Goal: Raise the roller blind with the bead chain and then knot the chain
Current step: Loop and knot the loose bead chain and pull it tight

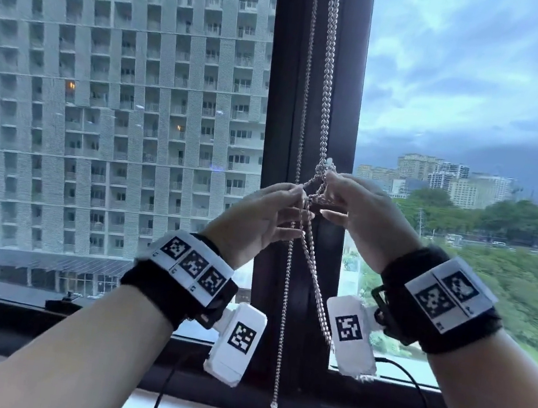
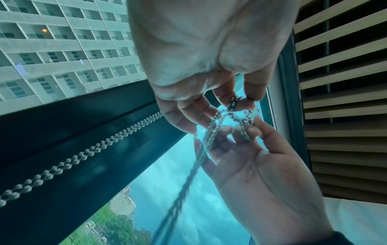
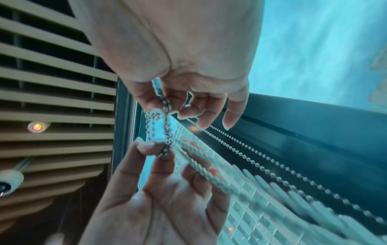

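Observation:
The silver bead chain (image 1: 328,73) hangs doubled in front of the dark window post. At chest height it crosses into a loose loop (image 1: 322,176) between my two hands. My left hand (image 1: 299,197) pinches the strands between thumb and forefinger (image 2: 236,101). Just to its right, my right hand (image 1: 328,191) pinches the loop from the other side (image 3: 163,102). The rest of the chain (image 1: 317,290) trails down and to the right below my hands. No blind covers the glass in the head view.
A second, thinner bead chain (image 1: 306,105) hangs straight down just left of my hands, ending near the sill. The dark window post (image 1: 282,102) stands right behind the chain, with glass on both sides. The window sill (image 1: 37,320) runs below. A slatted ceiling (image 3: 52,82) is overhead.

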Available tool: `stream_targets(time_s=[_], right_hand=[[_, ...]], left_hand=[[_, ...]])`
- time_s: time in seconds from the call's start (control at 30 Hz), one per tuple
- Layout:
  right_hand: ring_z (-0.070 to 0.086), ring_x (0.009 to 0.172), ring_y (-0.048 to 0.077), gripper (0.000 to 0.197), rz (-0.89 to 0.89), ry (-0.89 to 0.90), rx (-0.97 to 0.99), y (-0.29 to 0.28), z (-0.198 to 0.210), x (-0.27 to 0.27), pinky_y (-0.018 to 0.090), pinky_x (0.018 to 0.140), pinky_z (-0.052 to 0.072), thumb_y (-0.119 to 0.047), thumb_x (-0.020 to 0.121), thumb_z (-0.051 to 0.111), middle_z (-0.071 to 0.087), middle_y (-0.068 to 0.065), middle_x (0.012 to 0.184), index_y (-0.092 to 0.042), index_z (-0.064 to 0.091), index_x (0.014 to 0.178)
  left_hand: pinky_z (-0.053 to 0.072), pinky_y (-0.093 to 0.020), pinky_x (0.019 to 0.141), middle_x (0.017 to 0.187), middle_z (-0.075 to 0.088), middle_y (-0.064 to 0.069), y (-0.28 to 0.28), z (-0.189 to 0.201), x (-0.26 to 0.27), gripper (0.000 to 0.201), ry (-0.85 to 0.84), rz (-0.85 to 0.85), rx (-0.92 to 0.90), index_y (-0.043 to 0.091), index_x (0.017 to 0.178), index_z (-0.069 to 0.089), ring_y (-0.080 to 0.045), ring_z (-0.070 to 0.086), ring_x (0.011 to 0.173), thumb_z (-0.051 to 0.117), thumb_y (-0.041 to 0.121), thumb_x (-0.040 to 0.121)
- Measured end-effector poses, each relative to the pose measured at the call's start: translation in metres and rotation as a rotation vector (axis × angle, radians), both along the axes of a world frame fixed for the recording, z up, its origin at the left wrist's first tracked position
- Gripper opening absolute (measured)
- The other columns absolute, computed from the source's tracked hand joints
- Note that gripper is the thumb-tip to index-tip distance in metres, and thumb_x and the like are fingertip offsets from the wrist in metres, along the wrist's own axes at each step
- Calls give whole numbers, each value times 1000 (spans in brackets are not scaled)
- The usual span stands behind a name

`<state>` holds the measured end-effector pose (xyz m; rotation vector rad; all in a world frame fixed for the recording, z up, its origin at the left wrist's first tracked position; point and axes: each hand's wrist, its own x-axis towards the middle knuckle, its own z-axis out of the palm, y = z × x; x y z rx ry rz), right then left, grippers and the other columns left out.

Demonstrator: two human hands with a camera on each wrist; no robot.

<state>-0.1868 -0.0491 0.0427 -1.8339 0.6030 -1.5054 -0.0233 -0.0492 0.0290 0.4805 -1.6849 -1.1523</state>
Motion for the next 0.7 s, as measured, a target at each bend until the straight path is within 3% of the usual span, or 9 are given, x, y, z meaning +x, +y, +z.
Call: stream_targets(time_s=[0.1,0.2,0.27,0.37,0.43,0.53,0.7], right_hand=[[52,67,9,22,46,-146,20,1,2,-8,33,79,45,-30,77,64,54,-8,60,-22,59,56],[52,56,10,33,298,-353,79,1,0,-20,29,73,49,-22,85,59,49,-8,49,-24,52,53],[43,46,9,34,381,-369,107,2,-5,-25,26,63,49,-27,89,54,39,-9,43,-22,46,57],[26,35,4,21,410,-265,170,2,-20,-30,19,40,30,-29,91,50,30,-10,42,-18,52,73],[22,36,4,14,399,-178,216,0,-35,-32,17,36,16,-25,89,51,30,-8,46,-15,57,82],[23,38,5,17,340,-14,264,-5,-60,-26,13,34,18,-26,86,53,34,-1,52,-10,58,83],[39,34,13,33,288,282,323,-12,-99,-11,19,31,29,-30,98,42,56,7,52,-12,55,74]], left_hand=[[45,-29,78,79,56,7,-1,3,7,15,-8,48,-48,22,74,54,-8,56,81,49,29,87],[45,-29,79,79,57,10,-5,5,13,15,-10,87,-67,23,73,54,-8,58,85,50,30,86],[44,-30,78,79,57,8,-7,3,18,15,-10,105,-73,22,73,55,-9,57,84,51,31,85],[42,-32,79,82,58,5,-9,0,22,17,-8,145,-78,22,74,55,-10,56,84,51,33,86],[42,-31,79,84,57,4,-10,-1,23,20,16,137,-69,21,75,54,-10,57,85,49,31,91],[43,-31,80,82,58,4,-9,-1,21,24,37,118,-49,19,77,55,-11,58,86,43,24,97],[43,-31,79,83,60,6,-4,1,12,21,53,124,-40,20,80,54,-10,58,83,43,17,97]])
